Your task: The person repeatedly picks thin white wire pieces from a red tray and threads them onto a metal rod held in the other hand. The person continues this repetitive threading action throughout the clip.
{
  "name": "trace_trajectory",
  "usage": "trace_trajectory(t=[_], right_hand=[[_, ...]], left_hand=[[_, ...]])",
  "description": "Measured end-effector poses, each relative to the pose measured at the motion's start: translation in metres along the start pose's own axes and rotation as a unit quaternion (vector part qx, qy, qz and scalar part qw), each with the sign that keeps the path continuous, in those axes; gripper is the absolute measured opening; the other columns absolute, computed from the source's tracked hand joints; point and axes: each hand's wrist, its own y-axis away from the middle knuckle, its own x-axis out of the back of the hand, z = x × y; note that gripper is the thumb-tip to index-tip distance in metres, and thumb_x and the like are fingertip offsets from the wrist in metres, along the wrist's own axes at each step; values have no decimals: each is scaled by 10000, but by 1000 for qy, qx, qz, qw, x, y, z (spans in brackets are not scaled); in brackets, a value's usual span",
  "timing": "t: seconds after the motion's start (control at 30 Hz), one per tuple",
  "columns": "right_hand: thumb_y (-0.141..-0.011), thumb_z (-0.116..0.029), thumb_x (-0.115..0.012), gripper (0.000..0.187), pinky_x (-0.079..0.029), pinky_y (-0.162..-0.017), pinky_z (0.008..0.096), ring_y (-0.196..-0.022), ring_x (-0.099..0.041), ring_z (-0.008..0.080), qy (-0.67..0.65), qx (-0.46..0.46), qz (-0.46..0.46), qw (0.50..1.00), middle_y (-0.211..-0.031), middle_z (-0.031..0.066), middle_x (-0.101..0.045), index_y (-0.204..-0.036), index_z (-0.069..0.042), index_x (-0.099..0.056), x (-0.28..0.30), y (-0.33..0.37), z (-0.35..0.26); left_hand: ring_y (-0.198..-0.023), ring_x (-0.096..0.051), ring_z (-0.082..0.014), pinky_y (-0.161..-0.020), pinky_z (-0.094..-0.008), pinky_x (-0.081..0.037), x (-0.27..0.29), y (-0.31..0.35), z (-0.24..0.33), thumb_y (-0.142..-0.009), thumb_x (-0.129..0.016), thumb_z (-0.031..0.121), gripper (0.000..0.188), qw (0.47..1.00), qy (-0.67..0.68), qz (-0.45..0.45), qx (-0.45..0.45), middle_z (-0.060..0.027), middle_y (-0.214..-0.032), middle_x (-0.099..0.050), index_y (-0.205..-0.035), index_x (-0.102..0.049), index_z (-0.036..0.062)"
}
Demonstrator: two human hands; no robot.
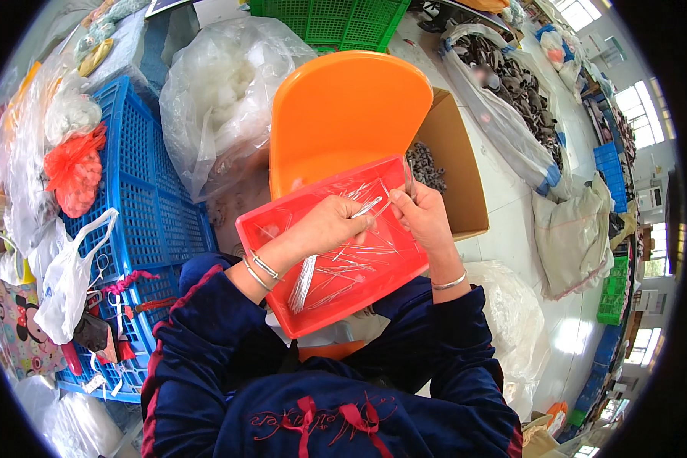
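A red plastic tray point(336, 320) rests across my lap, with thin, silvery-white strands point(343, 269) scattered over its floor. My left hand point(324, 227) is closed around a bundle of the same strands point(304, 284), which pokes out above the fingers and hangs below them. Close by on the right, my right hand point(426, 217) pinches a thin strand point(384, 206) near the bundle's upper end. A narrow, dark metallic piece point(410, 174) rises from the right fingers; its kind is unclear. Both hands are over the tray.
An orange chair point(347, 114) stands right beyond the tray. Behind its right side is a cardboard box point(454, 168) with small grey pieces. Blue crates point(156, 183) and a clear bag of white stuffing point(225, 95) flank the left. An open sack of dark pieces point(511, 91) lies farther right.
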Motion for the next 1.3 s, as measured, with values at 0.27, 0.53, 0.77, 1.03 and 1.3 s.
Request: trace_trajectory(t=[0.27, 0.53, 0.77, 1.03, 1.3], right_hand=[[-956, -169, -590, 176, -316, -429, 183, -475, -387, 29, -65, -67, -14, 996, -632, -20, -519, -823, -55, -568, 12, -1, -7], [-952, -164, -596, 160, -321, -421, 180, -466, -379, 26, -94, -96, -2, 991, -628, -20, -515, -826, -72, -558, 18, -2, -10], [-919, -213, -644, 237, -303, -415, 192, -460, -394, 21, 47, -85, 41, 994, -596, -44, -507, -740, -84, -557, 42, -14, -2], [-915, -273, -664, 273, -300, -418, 198, -472, -404, 20, 207, -84, -21, 974, -560, -60, -480, -736, -80, -592, 35, -22, 10], [-955, -223, -619, 212, -329, -423, 189, -479, -399, 26, -112, -72, -67, 989, -657, -34, -535, -868, -29, -610, -5, -7, -7]], left_hand=[[-556, -503, -35, -558, -231, -424, 0, 1, 6, -937, -586, 248, 262, 999, -11, -7, 49, 17, -624, -627, -885, -721, 29], [-552, -491, -35, -543, -220, -407, 0, 4, -1, -956, -587, 248, 271, 999, -31, -24, 21, 31, -627, -624, -882, -719, 23], [-571, -573, -210, -584, -345, -452, 9, 10, -5, -914, -586, 247, 284, 984, -167, 54, -7, -123, -633, -615, -816, -679, -3], [-645, -547, -140, -721, -301, -444, 14, 10, -3, -971, -553, 266, 339, 965, -221, 110, -86, -75, -658, -553, -841, -631, -38], [-582, -452, -156, -609, -326, -427, 8, 11, 6, -989, -529, 251, 323, 980, -181, 60, -57, -110, -610, -487, -912, -603, -54]])
